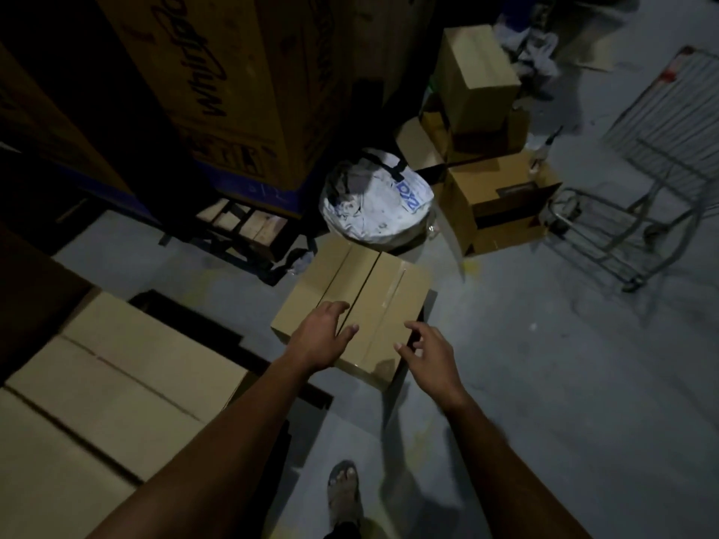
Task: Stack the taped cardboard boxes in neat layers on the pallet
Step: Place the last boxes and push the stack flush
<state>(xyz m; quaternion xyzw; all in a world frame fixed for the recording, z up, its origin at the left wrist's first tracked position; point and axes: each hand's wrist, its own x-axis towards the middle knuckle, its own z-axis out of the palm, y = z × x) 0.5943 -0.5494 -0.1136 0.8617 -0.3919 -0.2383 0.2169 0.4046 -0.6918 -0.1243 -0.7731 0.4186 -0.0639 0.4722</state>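
— Status? Taped box (352,305) on floor, beside stacked boxes (113,387). Left hand (321,336) flat on lid; right hand (426,354) spread, holding nothing.
— Risk? Possible slip if lifted by smooth taped top only.

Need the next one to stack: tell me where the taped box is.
Middle of the head view, on the floor: the taped box lies just before the white bag, right of the stacked boxes, under both hands.
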